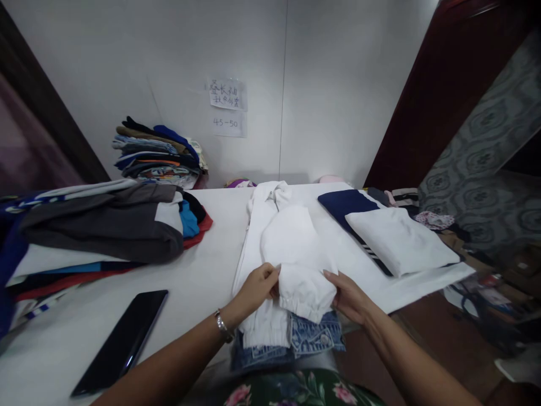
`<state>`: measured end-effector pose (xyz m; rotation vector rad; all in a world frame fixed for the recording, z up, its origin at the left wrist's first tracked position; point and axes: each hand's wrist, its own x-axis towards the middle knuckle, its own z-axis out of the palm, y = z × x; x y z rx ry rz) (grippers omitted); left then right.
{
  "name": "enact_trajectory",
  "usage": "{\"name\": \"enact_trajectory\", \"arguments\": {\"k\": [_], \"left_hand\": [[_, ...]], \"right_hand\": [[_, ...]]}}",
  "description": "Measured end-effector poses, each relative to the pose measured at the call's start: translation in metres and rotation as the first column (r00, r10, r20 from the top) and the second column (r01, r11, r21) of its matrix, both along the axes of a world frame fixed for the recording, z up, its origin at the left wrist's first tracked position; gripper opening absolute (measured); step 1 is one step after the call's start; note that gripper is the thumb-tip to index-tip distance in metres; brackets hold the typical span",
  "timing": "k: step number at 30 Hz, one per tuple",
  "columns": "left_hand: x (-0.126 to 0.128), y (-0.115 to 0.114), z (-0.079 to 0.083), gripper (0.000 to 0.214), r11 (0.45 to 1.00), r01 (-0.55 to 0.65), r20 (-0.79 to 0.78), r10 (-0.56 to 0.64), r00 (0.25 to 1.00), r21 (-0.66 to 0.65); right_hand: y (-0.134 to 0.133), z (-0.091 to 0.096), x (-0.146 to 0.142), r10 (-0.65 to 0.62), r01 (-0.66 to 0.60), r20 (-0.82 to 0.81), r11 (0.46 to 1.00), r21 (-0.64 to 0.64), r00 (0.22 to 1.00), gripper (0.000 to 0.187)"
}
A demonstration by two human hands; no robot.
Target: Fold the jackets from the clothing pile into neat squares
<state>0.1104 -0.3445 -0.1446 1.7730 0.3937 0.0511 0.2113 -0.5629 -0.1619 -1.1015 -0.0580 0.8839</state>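
Note:
A white jacket (253,254) lies lengthwise on the table in front of me. Its collar end points to the wall, and a blue denim hem (319,335) with metal buttons shows at the near edge. One white sleeve (305,287) with a gathered elastic cuff is folded down over the body. My left hand (261,285) pinches that sleeve along its left side, and a silver band circles the wrist. On the sleeve's other side, my right hand (349,294) grips the edge between thumb and fingers. A second gathered cuff (267,330) lies flat beside it, partly over the denim.
A black phone (122,341) lies at front left. Behind it is a loose clothes pile (105,225), with a folded stack (158,152) near the wall. Folded white (401,239) and navy (349,206) garments rest at right. Handwritten paper signs (228,107) hang on the wall.

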Motion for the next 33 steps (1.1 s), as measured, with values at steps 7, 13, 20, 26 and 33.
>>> {"name": "enact_trajectory", "arguments": {"k": [7,13,20,26,33], "left_hand": [[-0.019,-0.016,0.016,0.070,0.791,0.032,-0.095,-0.114,0.989,-0.611],[-0.042,-0.015,-0.005,0.082,0.997,0.080,-0.170,-0.082,0.982,-0.018],[-0.043,0.026,0.003,0.036,0.827,-0.052,0.022,0.047,0.999,0.560],[-0.031,0.055,-0.026,0.064,0.865,-0.182,-0.065,0.239,0.969,0.468],[-0.038,0.056,-0.026,0.078,0.941,-0.333,-0.162,0.339,0.927,0.066]], "right_hand": [[-0.002,-0.004,-0.009,0.093,-0.052,0.241,0.983,-0.174,0.966,0.066],[-0.026,-0.007,-0.006,0.278,-0.015,0.467,0.870,-0.492,0.839,0.088],[-0.031,0.003,0.008,0.378,0.401,0.920,0.830,-0.388,0.107,0.063],[0.008,-0.033,-0.001,0.722,0.072,0.686,0.682,-0.728,0.088,0.061],[-0.009,-0.042,0.039,0.195,0.252,0.814,0.889,-0.383,0.547,0.061]]}}
